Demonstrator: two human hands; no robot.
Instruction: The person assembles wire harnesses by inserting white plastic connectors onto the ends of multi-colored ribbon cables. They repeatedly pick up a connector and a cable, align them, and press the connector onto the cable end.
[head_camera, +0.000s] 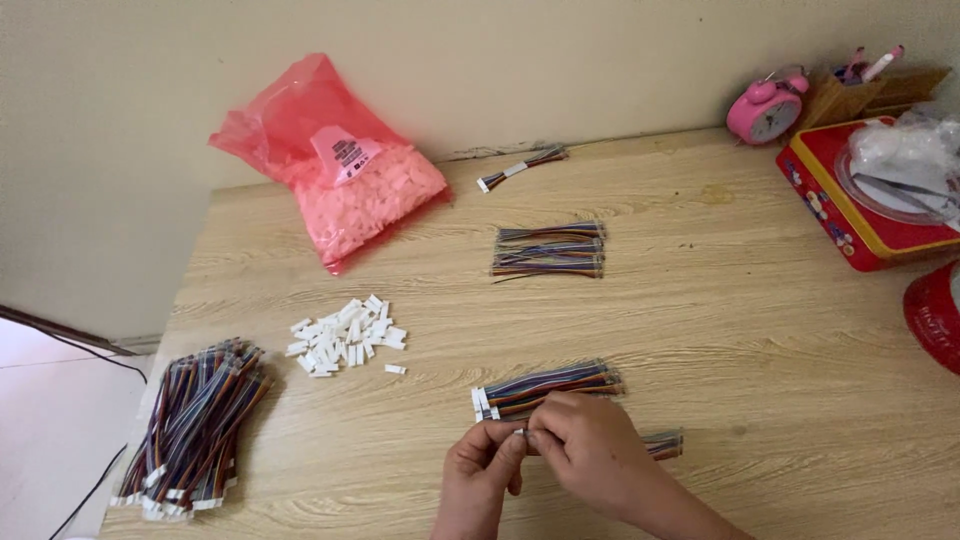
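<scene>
Pinching one multicoloured ribbon cable (662, 444) — left hand (482, 468) and right hand (588, 450) each grip its near end.

A light wooden table (760, 330) carries wire bundles (549, 250), loose white connectors (347, 336), a pink bag (335, 160) and a red tin (860, 210).

— What packaging sits near the pink alarm clock (765, 110)?

— Just right of it and nearer, a red rectangular tin (850, 215) with a yellow rim.

— Anything else?

— Far left of the clock, against the wall, a translucent pink plastic bag (325, 160) of small white connectors, bearing a pale pink label (345, 152).
</scene>
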